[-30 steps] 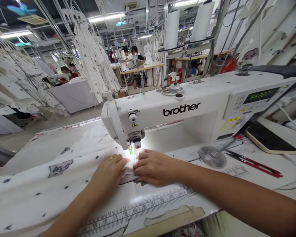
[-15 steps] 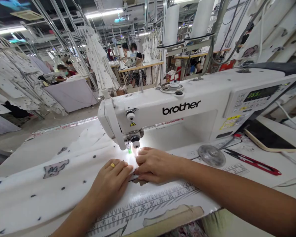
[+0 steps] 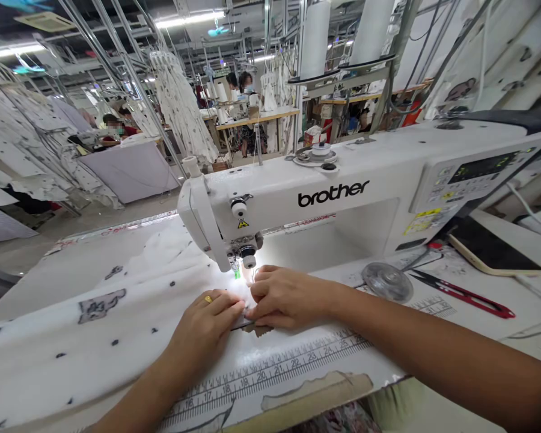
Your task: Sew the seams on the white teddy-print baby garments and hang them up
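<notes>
White printed fabric (image 3: pixel 135 319) with dark spots and animal patches spreads over the left of the machine bed. Its right edge lies under the lit needle area of a white sewing machine (image 3: pixel 270 198), where a green presser-foot part (image 3: pixel 237 273) shows. My left hand (image 3: pixel 214 319), a yellow ring on one finger, presses the fabric's edge with fingers bent together. Just right of the needle, my right hand (image 3: pixel 284 297) pinches the same edge. The two hands' fingertips almost meet in front of the foot. The needle tip is lost in the glare.
Right of my forearm lie a clear round disc (image 3: pixel 388 282), red thread snips (image 3: pixel 464 293) and a phone (image 3: pixel 493 246). A printed ruler (image 3: pixel 270 376) runs along the table's front edge. Thread cones (image 3: pixel 315 42) stand above the machine. Other people sit at machines farther back.
My hands stay at the needle, with fingertips shifted only slightly on the fabric. The machine's display shows different digits. The head view has moved a little.
</notes>
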Available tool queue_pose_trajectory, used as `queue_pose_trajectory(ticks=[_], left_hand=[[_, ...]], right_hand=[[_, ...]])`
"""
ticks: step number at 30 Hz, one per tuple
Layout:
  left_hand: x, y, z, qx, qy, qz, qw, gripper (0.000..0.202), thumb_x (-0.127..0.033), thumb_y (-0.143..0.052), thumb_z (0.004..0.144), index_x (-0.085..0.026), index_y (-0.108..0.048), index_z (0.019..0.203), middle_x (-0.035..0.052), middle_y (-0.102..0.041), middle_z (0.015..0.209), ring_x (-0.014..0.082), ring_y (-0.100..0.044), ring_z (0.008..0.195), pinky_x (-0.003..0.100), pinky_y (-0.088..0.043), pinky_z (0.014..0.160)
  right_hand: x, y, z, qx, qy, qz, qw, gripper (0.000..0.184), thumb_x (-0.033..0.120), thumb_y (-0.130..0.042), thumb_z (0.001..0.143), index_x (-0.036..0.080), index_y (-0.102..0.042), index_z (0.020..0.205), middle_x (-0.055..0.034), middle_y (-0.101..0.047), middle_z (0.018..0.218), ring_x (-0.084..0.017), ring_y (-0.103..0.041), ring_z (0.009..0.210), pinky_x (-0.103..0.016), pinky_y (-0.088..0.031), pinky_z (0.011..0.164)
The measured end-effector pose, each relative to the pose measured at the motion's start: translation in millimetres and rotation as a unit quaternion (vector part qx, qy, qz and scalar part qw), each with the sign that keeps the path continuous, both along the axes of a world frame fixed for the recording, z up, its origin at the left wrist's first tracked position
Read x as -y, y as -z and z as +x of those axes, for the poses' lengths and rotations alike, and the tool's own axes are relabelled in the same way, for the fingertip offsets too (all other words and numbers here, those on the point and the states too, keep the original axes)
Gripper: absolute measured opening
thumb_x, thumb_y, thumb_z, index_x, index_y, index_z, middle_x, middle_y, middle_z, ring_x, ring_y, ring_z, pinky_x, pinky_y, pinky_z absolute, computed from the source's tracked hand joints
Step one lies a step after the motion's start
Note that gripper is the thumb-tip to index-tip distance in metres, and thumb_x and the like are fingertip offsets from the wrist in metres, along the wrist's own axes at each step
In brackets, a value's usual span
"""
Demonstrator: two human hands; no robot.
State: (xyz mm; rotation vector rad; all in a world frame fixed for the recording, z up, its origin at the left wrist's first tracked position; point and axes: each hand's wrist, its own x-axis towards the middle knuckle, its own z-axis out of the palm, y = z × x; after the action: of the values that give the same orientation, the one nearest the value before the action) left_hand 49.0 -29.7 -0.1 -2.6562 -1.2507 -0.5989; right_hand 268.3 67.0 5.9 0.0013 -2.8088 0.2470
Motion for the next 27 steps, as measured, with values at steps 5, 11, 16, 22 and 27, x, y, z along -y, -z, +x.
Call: queue_pose_trajectory(ticks=[5, 11, 16, 22, 27], left_hand=[[1.1, -0.7, -1.1, -0.028, -0.004, -0.007, 1.000, 0.025, -0.007, -0.045, 0.095, -0.016, -0.064, 0.108, 0.0070, -0.069, 0.097, 0.0206, -0.061, 0.091, 0.036, -0.054, 0.077], [2.1, -3.4, 0.7, -0.037, 0.008, -0.004, 0.999, 0.022, -0.011, -0.043, 0.096, -0.015, -0.064, 0.105, 0.0084, -0.069, 0.099, 0.0218, -0.063, 0.091, 0.038, -0.056, 0.077], [5.2, -2.9, -2.8, -0.005, 0.018, -0.005, 1.000, 0.028, -0.004, -0.045, 0.093, -0.016, -0.063, 0.112, 0.0075, -0.070, 0.106, 0.0202, -0.065, 0.098, 0.035, -0.055, 0.086], [2.0, 5.6, -11.1, -0.026, 0.027, 0.031, 0.999, 0.034, -0.005, -0.043, 0.091, -0.017, -0.064, 0.115, 0.0071, -0.072, 0.111, 0.0210, -0.067, 0.102, 0.036, -0.057, 0.087], [-12.2, 7.9, -17.8, -0.023, 0.003, 0.007, 1.000, 0.037, -0.006, -0.043, 0.091, -0.019, -0.067, 0.115, 0.0071, -0.072, 0.115, 0.0212, -0.068, 0.104, 0.037, -0.058, 0.087]], right_hand=[[-5.2, -2.7, 0.9, -0.031, 0.048, 0.007, 0.998, 0.022, 0.027, -0.052, 0.097, 0.016, -0.070, 0.094, -0.0040, -0.066, 0.086, -0.015, -0.055, 0.078, -0.032, -0.040, 0.088], [-0.3, 0.4, -1.6, -0.020, 0.038, -0.029, 0.999, 0.023, 0.023, -0.055, 0.095, 0.017, -0.062, 0.117, -0.0053, -0.067, 0.115, -0.018, -0.058, 0.102, -0.034, -0.039, 0.095], [2.0, 1.1, -1.4, -0.007, 0.036, -0.052, 0.998, 0.016, 0.024, -0.058, 0.094, 0.019, -0.066, 0.106, -0.0028, -0.071, 0.102, -0.016, -0.060, 0.097, -0.033, -0.037, 0.096], [6.0, -0.6, -2.9, 0.012, 0.060, 0.002, 0.998, 0.012, 0.026, -0.057, 0.094, 0.019, -0.067, 0.096, -0.0018, -0.072, 0.095, -0.018, -0.058, 0.093, -0.034, -0.034, 0.096], [8.2, 0.9, -7.3, 0.009, 0.120, -0.013, 0.993, 0.017, 0.030, -0.055, 0.097, 0.019, -0.065, 0.106, -0.0022, -0.069, 0.110, -0.020, -0.054, 0.103, -0.036, -0.032, 0.098]])
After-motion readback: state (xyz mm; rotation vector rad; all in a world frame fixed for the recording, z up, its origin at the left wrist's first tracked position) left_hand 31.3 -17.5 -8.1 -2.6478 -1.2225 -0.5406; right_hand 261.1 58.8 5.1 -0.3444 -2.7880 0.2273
